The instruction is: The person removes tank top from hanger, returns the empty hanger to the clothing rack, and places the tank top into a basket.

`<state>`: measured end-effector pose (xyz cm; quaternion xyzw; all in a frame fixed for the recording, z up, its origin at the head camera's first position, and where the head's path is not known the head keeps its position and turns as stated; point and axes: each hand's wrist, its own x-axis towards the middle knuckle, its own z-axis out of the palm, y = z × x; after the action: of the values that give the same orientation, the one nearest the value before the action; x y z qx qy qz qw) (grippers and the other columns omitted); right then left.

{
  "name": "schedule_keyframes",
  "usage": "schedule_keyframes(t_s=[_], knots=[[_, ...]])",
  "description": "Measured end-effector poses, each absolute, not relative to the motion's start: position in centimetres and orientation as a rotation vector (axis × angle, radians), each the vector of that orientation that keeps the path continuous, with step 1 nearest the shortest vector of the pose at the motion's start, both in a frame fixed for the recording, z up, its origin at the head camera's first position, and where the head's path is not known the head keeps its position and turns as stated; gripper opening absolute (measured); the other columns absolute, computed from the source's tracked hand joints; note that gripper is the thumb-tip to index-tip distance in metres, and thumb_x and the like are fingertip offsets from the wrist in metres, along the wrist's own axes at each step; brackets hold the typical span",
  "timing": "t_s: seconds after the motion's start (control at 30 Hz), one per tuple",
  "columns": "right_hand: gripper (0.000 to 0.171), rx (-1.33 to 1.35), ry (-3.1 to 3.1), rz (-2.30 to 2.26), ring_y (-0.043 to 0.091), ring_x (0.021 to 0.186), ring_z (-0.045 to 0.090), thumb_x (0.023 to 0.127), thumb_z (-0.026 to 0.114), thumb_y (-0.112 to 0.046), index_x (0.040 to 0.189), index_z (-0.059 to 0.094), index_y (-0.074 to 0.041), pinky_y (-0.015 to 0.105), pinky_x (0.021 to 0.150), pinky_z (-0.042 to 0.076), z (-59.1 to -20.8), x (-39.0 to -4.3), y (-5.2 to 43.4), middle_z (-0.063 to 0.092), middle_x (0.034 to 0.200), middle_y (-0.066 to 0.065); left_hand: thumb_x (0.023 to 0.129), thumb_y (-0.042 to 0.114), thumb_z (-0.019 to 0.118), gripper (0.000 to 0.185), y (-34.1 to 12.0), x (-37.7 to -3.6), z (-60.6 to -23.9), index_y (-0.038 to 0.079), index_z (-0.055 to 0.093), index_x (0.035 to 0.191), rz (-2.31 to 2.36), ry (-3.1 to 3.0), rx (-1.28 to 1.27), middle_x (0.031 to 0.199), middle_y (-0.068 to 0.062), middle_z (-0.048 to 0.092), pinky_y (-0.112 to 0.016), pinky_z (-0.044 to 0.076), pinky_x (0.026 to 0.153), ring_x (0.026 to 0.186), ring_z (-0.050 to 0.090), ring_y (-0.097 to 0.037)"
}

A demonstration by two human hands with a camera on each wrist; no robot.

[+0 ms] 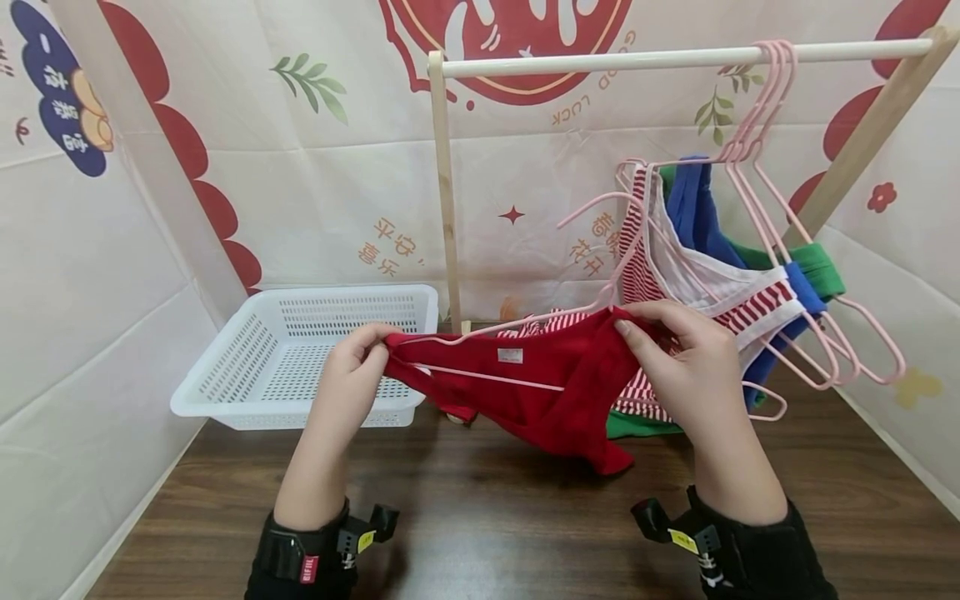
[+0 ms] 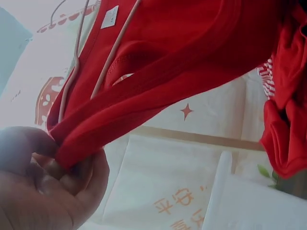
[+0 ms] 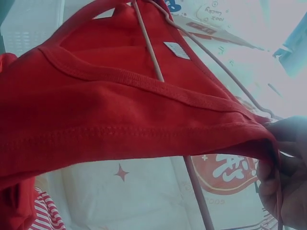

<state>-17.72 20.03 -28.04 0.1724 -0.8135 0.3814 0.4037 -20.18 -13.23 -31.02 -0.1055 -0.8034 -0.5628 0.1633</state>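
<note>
The red garment hangs stretched between both hands above the worktop, with a pink hanger threaded inside it. The left hand pinches its left edge; the right hand grips its right edge. A white basket sits just behind, left. 3 more hangered garments dangle from the wooden rack, right.

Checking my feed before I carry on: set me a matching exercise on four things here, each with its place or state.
1 red garment
2 white basket
3 green garment
4 wooden rail

a hung on the rail, far right
b stretched between left hand and right hand
c on the table, left
d carries pink hangers

Pairs: 1-b, 2-c, 3-a, 4-d
</note>
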Motion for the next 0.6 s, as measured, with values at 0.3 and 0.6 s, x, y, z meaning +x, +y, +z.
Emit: schedule_keyframes(t_s=[0.3,0.6], knots=[[0.015,0.347,-2.073,0.988,0.005,0.078,0.053,0.088,0.071,-0.005,0.102,0.074,-0.002,0.008,0.070,0.043,-27.99,-17.77,19.81,0.070,0.094,0.011,0.098,-0.003,0.037,0.028,-13.28,-20.68,-31.33,-0.007,0.064,0.105,-2.233,-1.924,-0.322,0.098,-0.012,0.064,-0.028,0.055,0.071,0.075,0.063,-0.017],[0.017,0.273,-2.103,1.014,0.005,0.081,0.055,0.090,0.070,-0.011,0.105,0.074,-0.004,0.007,0.072,0.044,-28.07,-17.86,19.66,0.071,0.098,0.010,0.101,-0.004,0.034,0.040,-13.26,-21.03,-31.76,0.011,0.072,0.095,-2.597,-1.623,-0.401,0.095,-0.006,0.070,-0.027,0.055,0.074,0.073,0.064,-0.014]])
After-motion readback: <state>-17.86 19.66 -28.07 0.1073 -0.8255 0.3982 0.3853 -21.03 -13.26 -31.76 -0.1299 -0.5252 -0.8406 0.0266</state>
